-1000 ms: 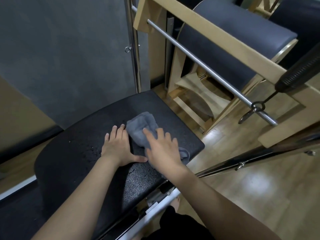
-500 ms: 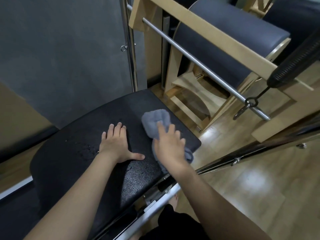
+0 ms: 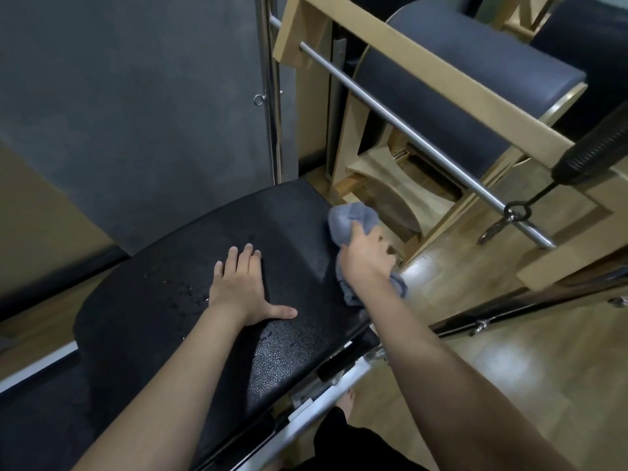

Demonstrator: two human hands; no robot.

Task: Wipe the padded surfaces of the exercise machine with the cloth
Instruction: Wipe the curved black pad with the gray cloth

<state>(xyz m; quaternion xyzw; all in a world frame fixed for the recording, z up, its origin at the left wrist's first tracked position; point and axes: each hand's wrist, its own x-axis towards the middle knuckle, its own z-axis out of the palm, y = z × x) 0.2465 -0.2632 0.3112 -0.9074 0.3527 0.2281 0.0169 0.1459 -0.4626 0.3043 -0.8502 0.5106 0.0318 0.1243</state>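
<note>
A black padded bench surface (image 3: 163, 317) of the exercise machine fills the lower middle, with water droplets left of my hands. My left hand (image 3: 239, 287) lies flat on the pad, fingers straight, thumb spread to the right. My right hand (image 3: 367, 258) grips a crumpled grey cloth (image 3: 351, 219) at the pad's right edge. Its fingers curl over the edge and the cloth hangs partly off it, with a bit of cloth showing below the wrist.
A wooden frame with a metal bar (image 3: 407, 134) crosses the upper right, a black spring (image 3: 591, 147) clipped to it. Behind stands a grey padded barrel (image 3: 469, 73). A chrome upright pole (image 3: 270, 96) rises beyond the pad. Wooden floor (image 3: 509, 362) lies to the right.
My right hand has swept the cloth from the middle of the pad rightward to its right edge. My left hand has stayed flat in place.
</note>
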